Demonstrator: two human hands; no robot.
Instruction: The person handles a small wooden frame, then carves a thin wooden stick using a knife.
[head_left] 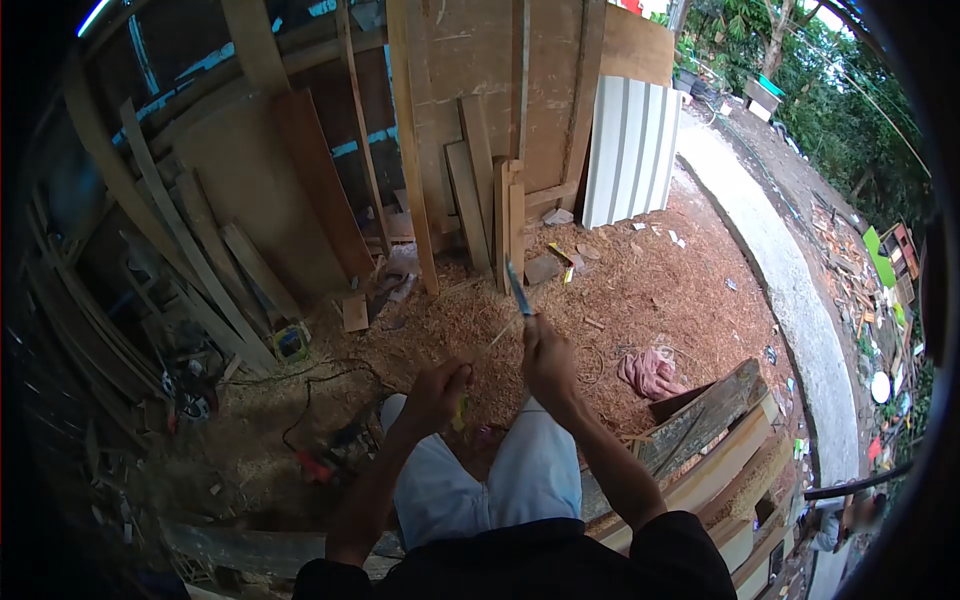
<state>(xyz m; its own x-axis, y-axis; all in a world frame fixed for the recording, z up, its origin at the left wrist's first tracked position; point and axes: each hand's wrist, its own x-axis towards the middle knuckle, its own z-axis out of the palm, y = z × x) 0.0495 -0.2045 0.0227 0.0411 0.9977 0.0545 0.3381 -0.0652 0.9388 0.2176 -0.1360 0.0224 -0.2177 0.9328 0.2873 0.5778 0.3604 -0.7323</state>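
Note:
My right hand [549, 360] is closed around the handle of a knife [519, 290], whose bluish blade points up and away from me. Lower and to its left, my left hand [438, 394] is closed on a thin pale wooden stick [496, 338]. The stick slants from the left fist up toward the knife hand. Whether its far end touches the knife or the right hand I cannot tell. Both hands are held above my knees, over a floor strewn with wood shavings [640, 290].
Boards [467, 200] lean against the plywood wall ahead. A white corrugated sheet [630, 150] stands at its right end. A pink cloth [650, 373] and stacked planks [720, 440] lie to my right. At left are a power tool [193, 395] and a dark cord [330, 375].

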